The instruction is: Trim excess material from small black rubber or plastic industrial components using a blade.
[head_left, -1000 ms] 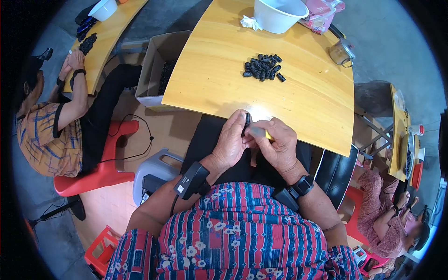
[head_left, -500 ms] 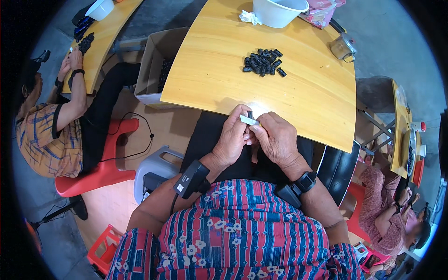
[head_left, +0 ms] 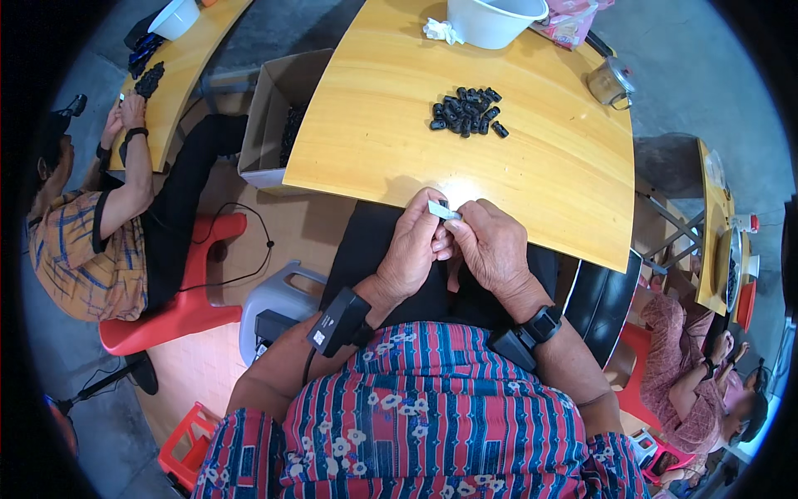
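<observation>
My left hand (head_left: pixel 413 246) and my right hand (head_left: pixel 492 244) meet at the near edge of the yellow wooden table (head_left: pixel 540 183), over my lap. Between their fingertips they pinch a small pale grey strip (head_left: pixel 442 210) with a small black part at its far end. A heap of several small black parts (head_left: pixel 465 111) lies on the table beyond my hands. Each wrist carries a black strapped device.
A white bowl (head_left: pixel 494 18), crumpled white tissue (head_left: pixel 441 31), a pink packet and a metal kettle (head_left: pixel 611 83) sit at the table's far side. An open cardboard box (head_left: pixel 278 116) stands at the left. One person works at another table left; another sits lower right.
Both hands have lifted from my lap up to the table's near edge. The pale strip now shows between the fingertips.
</observation>
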Tool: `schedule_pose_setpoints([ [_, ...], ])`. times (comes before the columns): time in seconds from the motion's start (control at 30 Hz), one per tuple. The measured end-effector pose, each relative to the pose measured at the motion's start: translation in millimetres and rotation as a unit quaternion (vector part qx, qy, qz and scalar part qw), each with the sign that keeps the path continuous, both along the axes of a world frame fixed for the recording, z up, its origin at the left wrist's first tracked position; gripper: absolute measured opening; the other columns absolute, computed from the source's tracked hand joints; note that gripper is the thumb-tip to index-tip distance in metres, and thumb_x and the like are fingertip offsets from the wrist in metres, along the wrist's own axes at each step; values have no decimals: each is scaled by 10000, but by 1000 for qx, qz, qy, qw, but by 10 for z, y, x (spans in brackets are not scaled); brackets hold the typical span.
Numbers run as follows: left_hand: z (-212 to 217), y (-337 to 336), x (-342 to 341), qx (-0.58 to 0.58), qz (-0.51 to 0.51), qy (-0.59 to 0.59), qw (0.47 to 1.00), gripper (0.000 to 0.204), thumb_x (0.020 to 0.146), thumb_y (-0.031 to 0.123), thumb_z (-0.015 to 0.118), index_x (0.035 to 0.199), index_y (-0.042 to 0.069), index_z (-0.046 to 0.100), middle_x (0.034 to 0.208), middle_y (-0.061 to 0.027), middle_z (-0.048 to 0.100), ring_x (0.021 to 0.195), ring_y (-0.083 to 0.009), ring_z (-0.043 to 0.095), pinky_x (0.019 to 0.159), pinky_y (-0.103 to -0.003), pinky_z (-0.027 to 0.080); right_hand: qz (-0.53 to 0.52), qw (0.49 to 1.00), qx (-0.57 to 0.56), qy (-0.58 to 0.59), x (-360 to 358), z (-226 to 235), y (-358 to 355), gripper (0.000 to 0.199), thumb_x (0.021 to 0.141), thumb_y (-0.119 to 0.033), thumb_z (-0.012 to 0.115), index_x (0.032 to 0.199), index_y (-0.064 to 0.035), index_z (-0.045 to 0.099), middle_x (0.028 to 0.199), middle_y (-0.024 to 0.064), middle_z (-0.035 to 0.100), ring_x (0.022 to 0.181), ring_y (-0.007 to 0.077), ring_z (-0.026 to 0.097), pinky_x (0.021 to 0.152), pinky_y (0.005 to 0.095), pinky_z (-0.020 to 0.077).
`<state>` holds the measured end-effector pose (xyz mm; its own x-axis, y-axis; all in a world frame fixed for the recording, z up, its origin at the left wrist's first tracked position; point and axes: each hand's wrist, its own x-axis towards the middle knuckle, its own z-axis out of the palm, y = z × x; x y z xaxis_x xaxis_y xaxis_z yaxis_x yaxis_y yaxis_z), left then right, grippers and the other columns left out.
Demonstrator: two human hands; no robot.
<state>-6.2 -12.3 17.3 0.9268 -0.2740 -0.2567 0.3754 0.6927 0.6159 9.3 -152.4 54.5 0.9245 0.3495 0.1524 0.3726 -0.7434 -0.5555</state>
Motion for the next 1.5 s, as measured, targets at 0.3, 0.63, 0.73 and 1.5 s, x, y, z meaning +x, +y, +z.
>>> schedule_pose_setpoints([
  [0.3, -70, 24, 9, -12, -5, 22, 1000, 265, 1026, 362, 382, 976, 118, 471, 704, 47, 387, 576, -25, 333, 518, -179, 325, -17, 965, 262, 0, -2, -94, -37, 251, 842, -172, 654, 1063, -53, 640, 820, 142, 627, 750, 311, 630, 678, 336, 501],
  [0.63, -152, -14, 2, -19, 38, -14, 999, 270, 1030, 336, 365, 985, 108, 501, 780, 32, 461, 627, -29, 403, 541, -188, 345, 32, 986, 163, -18, -84, -147, 18, 485, 695, -72, 648, 1173, -153, 634, 746, 110, 577, 639, 293, 591, 594, 361, 495],
  [0.73, -179, 1, -3, -12, 35, -15, 999, 273, 1030, 346, 366, 984, 114, 501, 792, 34, 465, 626, -28, 402, 546, -190, 348, 34, 989, 142, -31, -74, -101, 0, 488, 698, -69, 650, 1179, -148, 629, 738, 106, 573, 621, 292, 587, 580, 369, 494],
  [1.5, -18, 91, 34, -85, -25, -8, 996, 243, 1028, 291, 328, 1002, 120, 499, 690, 2, 413, 590, -85, 348, 535, -228, 295, -209, 973, 98, -25, 946, -63, -343, 251, 795, -236, 667, 964, -52, 676, 896, 184, 658, 826, 359, 632, 734, 398, 499],
])
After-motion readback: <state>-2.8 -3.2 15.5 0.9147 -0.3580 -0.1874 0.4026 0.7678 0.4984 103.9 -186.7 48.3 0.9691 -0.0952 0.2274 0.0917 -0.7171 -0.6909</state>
